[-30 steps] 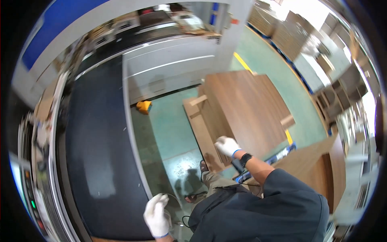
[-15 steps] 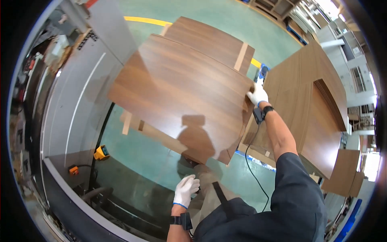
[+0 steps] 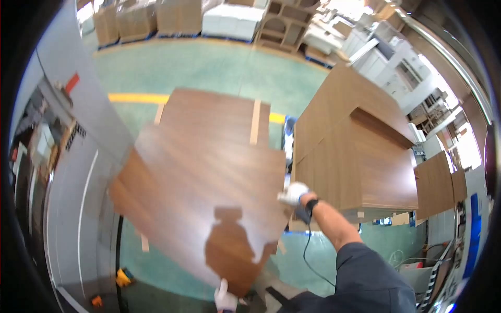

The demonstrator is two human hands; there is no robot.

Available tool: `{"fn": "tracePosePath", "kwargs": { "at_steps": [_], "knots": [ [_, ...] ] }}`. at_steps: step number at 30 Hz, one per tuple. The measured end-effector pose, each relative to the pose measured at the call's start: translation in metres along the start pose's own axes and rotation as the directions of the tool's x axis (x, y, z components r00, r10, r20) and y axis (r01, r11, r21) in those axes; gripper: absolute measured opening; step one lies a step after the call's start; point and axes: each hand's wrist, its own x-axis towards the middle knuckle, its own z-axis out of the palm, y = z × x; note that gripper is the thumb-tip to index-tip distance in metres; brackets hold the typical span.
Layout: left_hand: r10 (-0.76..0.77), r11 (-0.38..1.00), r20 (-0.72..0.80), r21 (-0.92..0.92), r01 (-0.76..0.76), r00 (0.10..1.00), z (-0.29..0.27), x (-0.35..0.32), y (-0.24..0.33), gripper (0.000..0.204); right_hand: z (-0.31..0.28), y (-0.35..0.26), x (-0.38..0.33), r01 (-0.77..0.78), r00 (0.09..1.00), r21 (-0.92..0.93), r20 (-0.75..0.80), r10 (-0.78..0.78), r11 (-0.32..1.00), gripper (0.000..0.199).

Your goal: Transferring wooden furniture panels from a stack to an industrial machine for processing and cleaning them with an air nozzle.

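A large brown wood-grain panel (image 3: 209, 172) lies in front of me, turned at an angle. My left hand (image 3: 225, 298), in a white glove, is at its near corner, thumb laid along the top; the other fingers are hidden beneath. At the right edge, my gloved right hand (image 3: 295, 193) is closed over the panel's rim, somewhat blurred. Under the panel's far side lies another brown panel (image 3: 209, 107) with a pale strip (image 3: 255, 122) across it. A dark box-shaped device with a black cable (image 3: 308, 253) hangs by my right wrist.
To the right stands a stack of brown panels (image 3: 334, 172), one piece lying raised on top. A grey machine cabinet (image 3: 78, 172) flanks the left, with a yellow pedal-like thing (image 3: 124, 277) at its foot. Wrapped pallets (image 3: 180, 21) and shelving (image 3: 284, 26) line the far side.
My left hand has come from beside my leg to the panel's near corner. The view has tilted up and turned, and the panel sits at a different angle. My right hand stays at its right edge.
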Motion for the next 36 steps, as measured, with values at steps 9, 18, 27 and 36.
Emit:
{"fn": "tracePosePath", "kwargs": {
  "at_steps": [9,18,27,36],
  "knots": [
    [0.245,0.795,-0.176,-0.527,-0.301,0.953,-0.143,-0.196,0.1,0.055,0.06,-0.067,-0.221,-0.095,0.717,0.857,0.412,-0.563,0.506,0.054],
    [0.664,0.673,-0.316,-0.142,-0.726,0.677,-0.041,-0.259,0.096,0.044,0.113,-0.219,-0.353,-0.603,0.324,0.736,0.578,-0.749,0.308,0.042],
    [0.783,0.527,-0.419,0.053,-0.848,0.46,-0.08,-0.406,0.135,0.046,0.063,-0.317,-0.207,-0.619,0.535,0.781,0.338,-0.774,-0.087,0.045],
    [0.61,0.305,-0.786,0.114,-0.946,0.102,-0.089,-0.487,0.02,0.06,0.011,-0.465,-0.281,-0.447,0.135,0.869,0.302,-0.944,0.214,0.057]
  ]
}}
